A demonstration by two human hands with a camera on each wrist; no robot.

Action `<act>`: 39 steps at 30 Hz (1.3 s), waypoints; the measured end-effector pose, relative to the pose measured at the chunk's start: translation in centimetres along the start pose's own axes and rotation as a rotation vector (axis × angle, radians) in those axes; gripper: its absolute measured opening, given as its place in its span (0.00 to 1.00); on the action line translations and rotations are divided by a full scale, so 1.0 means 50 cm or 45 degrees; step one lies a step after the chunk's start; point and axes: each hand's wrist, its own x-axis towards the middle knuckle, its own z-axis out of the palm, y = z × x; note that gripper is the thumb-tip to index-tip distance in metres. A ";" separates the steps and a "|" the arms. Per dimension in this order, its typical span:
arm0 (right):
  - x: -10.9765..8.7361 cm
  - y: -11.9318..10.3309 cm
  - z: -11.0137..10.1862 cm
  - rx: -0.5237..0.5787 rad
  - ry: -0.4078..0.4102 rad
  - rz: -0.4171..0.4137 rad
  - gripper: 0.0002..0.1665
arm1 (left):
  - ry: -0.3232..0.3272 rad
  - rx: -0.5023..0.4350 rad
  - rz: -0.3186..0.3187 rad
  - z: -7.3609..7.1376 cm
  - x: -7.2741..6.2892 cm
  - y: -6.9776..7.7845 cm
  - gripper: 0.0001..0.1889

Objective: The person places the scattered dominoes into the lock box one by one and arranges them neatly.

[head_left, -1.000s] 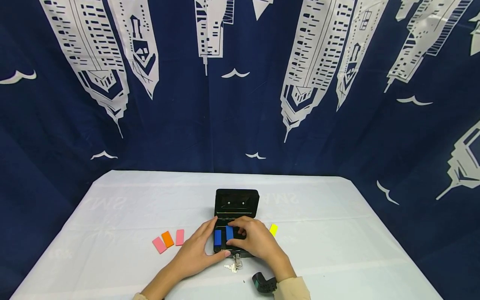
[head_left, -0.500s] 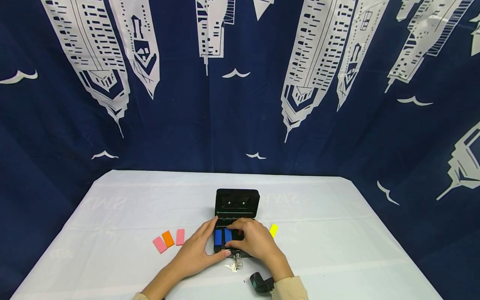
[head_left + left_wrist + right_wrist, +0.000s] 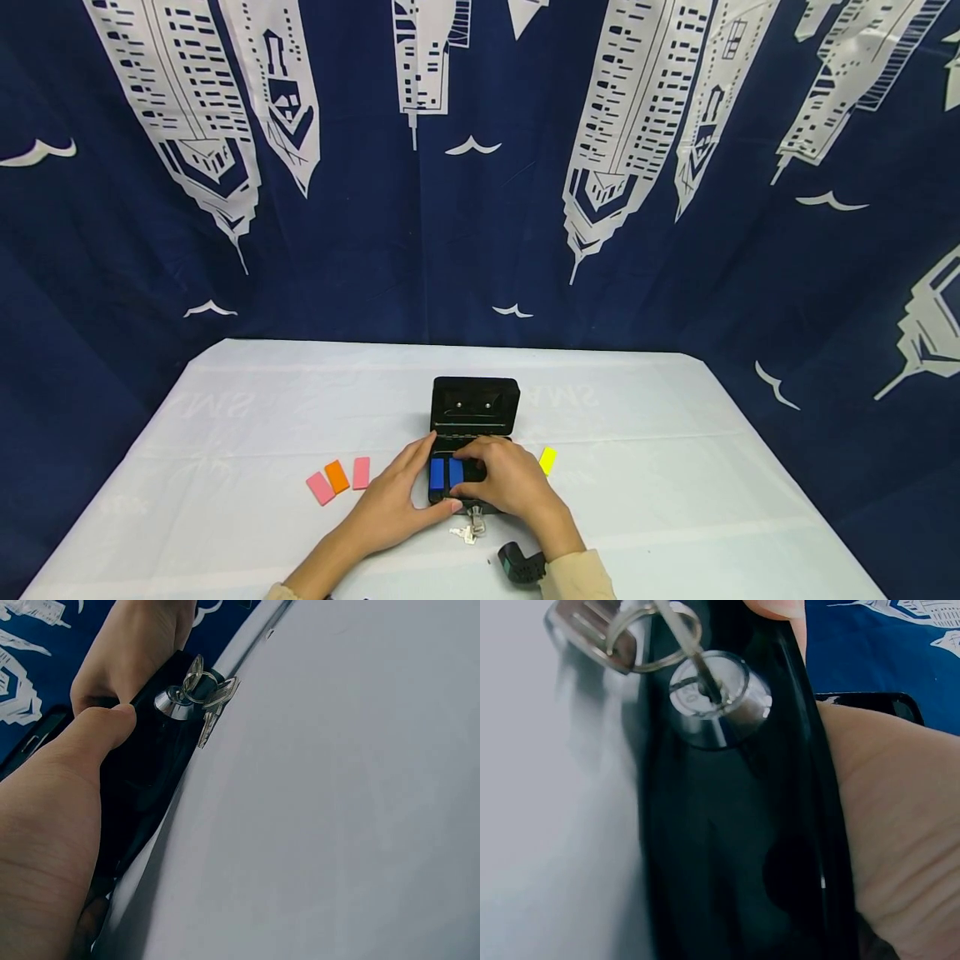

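Note:
A black cash box (image 3: 476,406) stands on the white table with its lid raised. Two blue blocks lie side by side in it, the left one (image 3: 437,474) near the left wall. On the right one (image 3: 456,472), my right hand (image 3: 513,477) has thumb and index finger at its near and far ends, pinching it. My left hand (image 3: 397,504) grips the box's left side, fingers along that side and thumb at the front rim. In the left wrist view the thumb (image 3: 112,724) lies at the box's edge. Keys (image 3: 214,701) hang from the front lock (image 3: 720,705).
Left of the box lie two pink blocks, one nearer (image 3: 361,472) and one farther out (image 3: 320,488), with an orange block (image 3: 337,477) between them. A yellow block (image 3: 548,460) shows behind the right hand. A dark blue curtain (image 3: 480,225) hangs behind the table.
My right hand has shifted slightly left and lowered the right blue block into the box, beside the other one. My left hand has stayed at the box's left side.

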 end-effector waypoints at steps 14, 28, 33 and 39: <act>-0.001 0.001 0.002 -0.011 -0.014 -0.011 0.25 | -0.010 0.003 -0.012 -0.001 0.002 0.002 0.56; 0.000 -0.002 0.008 -0.015 0.006 -0.012 0.25 | 0.004 0.010 -0.002 0.001 0.001 0.001 0.55; 0.001 -0.002 0.009 -0.013 0.005 -0.016 0.25 | 0.001 0.006 -0.003 0.000 0.001 0.001 0.56; 0.001 -0.003 0.009 -0.014 0.006 -0.008 0.25 | -0.006 -0.001 -0.011 0.000 0.001 0.000 0.56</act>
